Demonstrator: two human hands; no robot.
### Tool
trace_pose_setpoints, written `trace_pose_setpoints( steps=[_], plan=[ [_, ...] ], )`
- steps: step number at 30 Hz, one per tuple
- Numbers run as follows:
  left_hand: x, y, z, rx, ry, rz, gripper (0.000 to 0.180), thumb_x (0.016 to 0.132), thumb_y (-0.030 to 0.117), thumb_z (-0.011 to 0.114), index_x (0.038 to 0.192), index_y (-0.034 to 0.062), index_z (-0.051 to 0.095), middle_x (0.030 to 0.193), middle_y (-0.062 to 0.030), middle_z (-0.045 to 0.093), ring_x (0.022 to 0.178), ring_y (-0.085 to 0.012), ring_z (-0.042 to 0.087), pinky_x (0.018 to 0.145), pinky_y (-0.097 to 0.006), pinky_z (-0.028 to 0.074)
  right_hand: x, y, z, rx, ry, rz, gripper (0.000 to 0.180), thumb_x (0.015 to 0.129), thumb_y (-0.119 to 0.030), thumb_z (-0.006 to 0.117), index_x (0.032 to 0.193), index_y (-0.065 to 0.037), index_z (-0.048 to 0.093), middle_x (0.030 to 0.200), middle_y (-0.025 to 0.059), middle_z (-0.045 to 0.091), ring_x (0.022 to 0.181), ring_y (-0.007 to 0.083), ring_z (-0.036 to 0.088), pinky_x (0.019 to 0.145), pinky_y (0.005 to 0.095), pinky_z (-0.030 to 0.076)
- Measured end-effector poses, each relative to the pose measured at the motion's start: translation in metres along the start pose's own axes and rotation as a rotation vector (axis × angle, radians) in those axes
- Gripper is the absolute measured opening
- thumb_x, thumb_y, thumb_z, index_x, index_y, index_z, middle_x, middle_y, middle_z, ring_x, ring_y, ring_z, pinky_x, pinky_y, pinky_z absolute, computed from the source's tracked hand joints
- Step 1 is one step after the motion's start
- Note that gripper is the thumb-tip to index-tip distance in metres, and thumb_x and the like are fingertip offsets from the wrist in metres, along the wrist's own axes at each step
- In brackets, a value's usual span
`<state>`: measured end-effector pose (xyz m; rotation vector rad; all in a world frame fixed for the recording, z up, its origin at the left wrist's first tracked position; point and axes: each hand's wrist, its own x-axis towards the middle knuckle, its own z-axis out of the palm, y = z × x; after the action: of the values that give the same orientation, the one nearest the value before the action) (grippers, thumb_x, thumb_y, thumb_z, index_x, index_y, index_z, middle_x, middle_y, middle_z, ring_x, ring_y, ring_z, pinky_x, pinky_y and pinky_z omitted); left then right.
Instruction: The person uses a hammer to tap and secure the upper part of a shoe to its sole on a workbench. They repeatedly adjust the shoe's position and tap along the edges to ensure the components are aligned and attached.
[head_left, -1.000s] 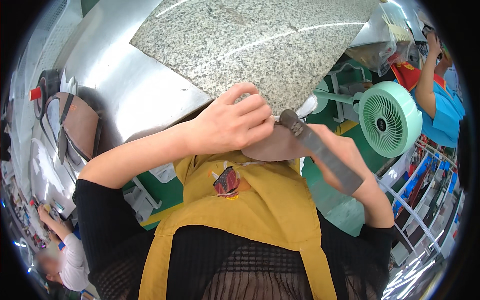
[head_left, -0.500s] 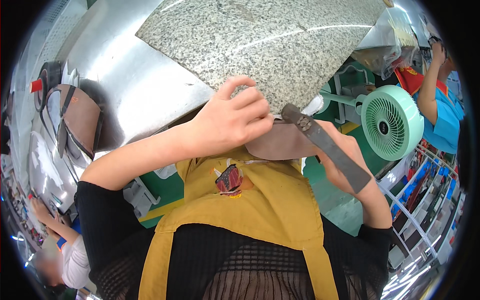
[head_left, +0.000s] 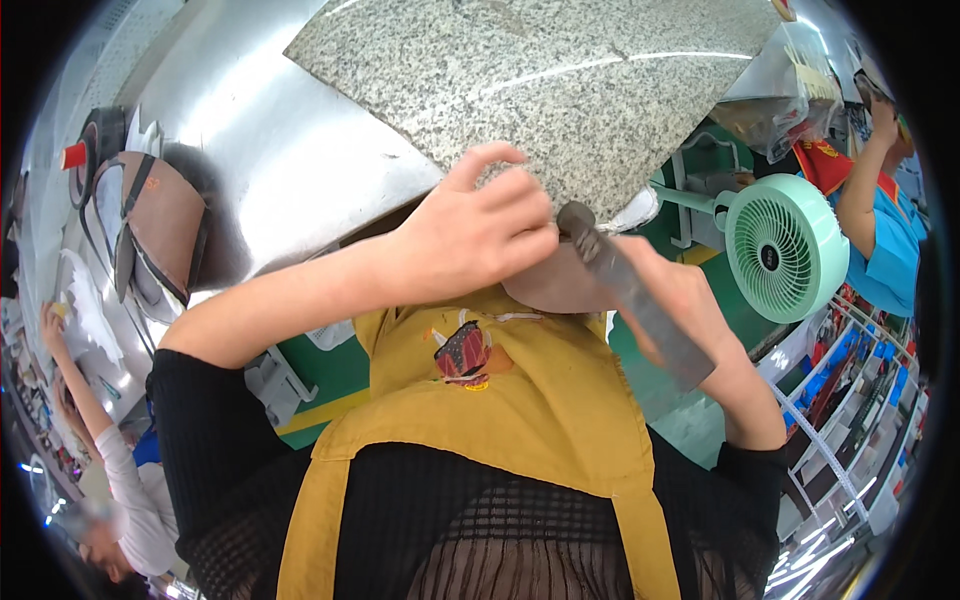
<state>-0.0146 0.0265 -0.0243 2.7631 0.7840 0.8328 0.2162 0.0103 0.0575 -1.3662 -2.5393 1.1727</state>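
Brown panel [head_left: 560, 286] lies at the near edge of a granite slab [head_left: 540, 100], between a worker's curled left hand [head_left: 490, 222], whose pinch cannot be confirmed, and right hand [head_left: 685, 292], clenched on a dark metal tool [head_left: 640, 301] slanting upper left to lower right across the panel's right end.

- Slab [head_left: 560, 80]: open room beyond left hand [head_left: 480, 225]
- Tool [head_left: 638, 295]: blocks the way between left hand and right hand [head_left: 685, 300]
- Fan [head_left: 785, 248]: obstructs right of right hand
- Brown panel [head_left: 168, 225]: obstructs far left
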Motion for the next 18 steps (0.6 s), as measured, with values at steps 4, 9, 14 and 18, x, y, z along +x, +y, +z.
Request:
trace_pose_setpoints(
  steps=[4,9,14,18],
  plan=[
    [-0.006,0.0,-0.006,-0.207,-0.021,-0.203,0.02,0.066,0.008,0.063,0.086,0.0106,0.062,0.081,0.0011,0.053,0.081,-0.0171,0.051,0.088,-0.04,0.04,0.0,-0.009,-0.005,0.037,-0.044,0.0,0.037,0.077,-0.005,0.056,0.113,-0.005,0.046,0.089,0.0163,0.06,0.079,0.034,0.062,0.063,0.0404,0.049],
    [-0.011,-0.004,-0.001,-0.06,0.045,-0.01,0.022,0.064,0.008,0.063,0.086,0.0107,0.062,0.08,0.0013,0.052,0.08,-0.0166,0.051,0.088,-0.04,0.041,-0.002,-0.004,-0.008,0.185,0.037,-0.004,0.037,0.08,-0.001,0.053,0.116,0.0,0.048,0.09,0.0142,0.06,0.072,0.0292,0.059,0.064,0.034,0.047],
    [-0.009,-0.004,-0.001,0.047,0.063,0.08,0.022,0.065,0.009,0.062,0.087,0.0101,0.059,0.079,0.0008,0.052,0.079,-0.0161,0.051,0.088,-0.039,0.042,-0.004,-0.003,-0.01,0.083,0.081,-0.08,0.049,0.073,0.001,0.058,0.12,-0.003,0.047,0.101,0.0174,0.06,0.088,0.0351,0.061,0.072,0.0369,0.05],
    [-0.011,-0.005,0.001,0.038,0.088,0.105,0.021,0.066,0.009,0.062,0.087,0.0096,0.058,0.08,0.0006,0.052,0.08,-0.0162,0.051,0.087,-0.039,0.043,0.001,-0.011,-0.015,0.151,-0.008,-0.032,0.04,0.077,-0.001,0.058,0.116,-0.001,0.048,0.093,0.0178,0.059,0.082,0.0382,0.059,0.068,0.0358,0.049]
  ],
)
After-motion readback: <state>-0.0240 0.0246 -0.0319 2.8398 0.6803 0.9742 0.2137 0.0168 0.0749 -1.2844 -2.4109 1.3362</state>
